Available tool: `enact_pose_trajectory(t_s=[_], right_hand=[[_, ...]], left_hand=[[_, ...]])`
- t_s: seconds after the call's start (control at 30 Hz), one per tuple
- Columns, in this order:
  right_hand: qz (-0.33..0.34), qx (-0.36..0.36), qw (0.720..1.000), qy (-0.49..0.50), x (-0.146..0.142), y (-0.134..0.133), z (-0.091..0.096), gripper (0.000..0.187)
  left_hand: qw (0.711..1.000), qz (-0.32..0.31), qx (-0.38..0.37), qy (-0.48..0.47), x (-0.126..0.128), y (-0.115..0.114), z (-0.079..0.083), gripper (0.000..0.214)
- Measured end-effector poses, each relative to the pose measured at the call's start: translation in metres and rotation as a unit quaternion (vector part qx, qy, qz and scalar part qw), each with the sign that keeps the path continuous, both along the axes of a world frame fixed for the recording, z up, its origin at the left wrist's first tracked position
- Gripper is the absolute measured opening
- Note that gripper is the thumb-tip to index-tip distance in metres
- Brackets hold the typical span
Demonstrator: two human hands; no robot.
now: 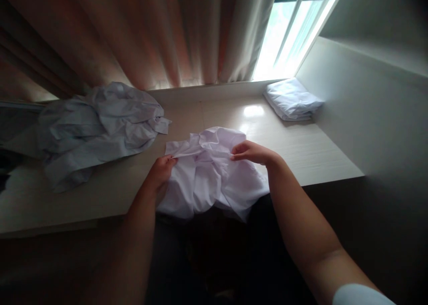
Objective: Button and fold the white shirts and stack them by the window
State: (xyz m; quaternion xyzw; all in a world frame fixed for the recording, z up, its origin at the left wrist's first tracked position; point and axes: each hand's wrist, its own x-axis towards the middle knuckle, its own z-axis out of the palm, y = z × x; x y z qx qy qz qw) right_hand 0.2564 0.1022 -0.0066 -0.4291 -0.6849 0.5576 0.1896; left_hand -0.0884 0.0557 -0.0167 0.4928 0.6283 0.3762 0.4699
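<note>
one white garment lies loosely creased at the front edge of a pale tabletop in the head view, between the two hands, its lower part hanging over the edge. the left hand has its thumb and fingers closed on the garment's left side, pinching the cloth. the right hand pinches the cloth nearer the upper right, thumb and index fingertip together, with the other fingers curled in. well to the left, a rumpled white shirt is spread out, its collar end toward the garment. at the far right, a folded white bundle sits by a side panel. brownish curtains hang behind the tabletop, beside a bright window.
</note>
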Motion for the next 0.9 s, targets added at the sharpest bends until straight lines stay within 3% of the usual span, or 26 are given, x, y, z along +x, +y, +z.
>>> enact_pose_trajectory(t_s=[0.1, 0.23, 0.3, 0.37, 0.47, 0.53, 0.6, 0.67, 0.8, 0.9], right_hand=[[0.005, -0.003, 1.0, -0.006, 0.005, -0.009, 0.007, 0.031], [-0.091, 0.02, 0.994, 0.065, -0.006, -0.018, 0.024, 0.034], [-0.171, 0.032, 0.972, 0.158, -0.026, -0.022, 0.039, 0.034], [-0.241, 0.04, 0.932, 0.268, -0.053, -0.026, 0.054, 0.032], [-0.254, 0.028, 0.884, 0.391, -0.095, -0.031, 0.066, 0.026], [-0.246, 0.008, 0.871, 0.426, -0.113, -0.03, 0.061, 0.026], [-0.251, -0.013, 0.864, 0.436, -0.121, -0.026, 0.046, 0.027], [-0.274, -0.04, 0.86, 0.428, -0.121, -0.019, 0.027, 0.029], [-0.325, -0.094, 0.848, 0.408, -0.116, -0.005, -0.003, 0.033], [-0.319, -0.077, 0.858, 0.396, -0.117, 0.003, -0.011, 0.029]], left_hand=[[0.998, 0.05, 0.029, -0.032, 0.0, -0.008, 0.0, 0.025], [0.987, 0.126, 0.082, -0.064, 0.007, -0.012, 0.008, 0.022], [0.974, 0.157, 0.102, -0.13, 0.018, -0.009, 0.021, 0.022], [0.954, 0.164, 0.123, -0.22, 0.036, -0.005, 0.041, 0.021], [0.92, 0.132, 0.186, -0.319, 0.072, 0.0, 0.071, 0.02], [0.902, 0.112, 0.233, -0.346, 0.096, 0.002, 0.078, 0.018], [0.899, 0.112, 0.242, -0.348, 0.112, 0.004, 0.069, 0.02], [0.912, 0.116, 0.206, -0.334, 0.118, 0.008, 0.047, 0.023], [0.937, 0.104, 0.154, -0.297, 0.111, 0.02, 0.0, 0.028], [0.946, 0.118, 0.175, -0.245, 0.102, 0.032, -0.014, 0.028]])
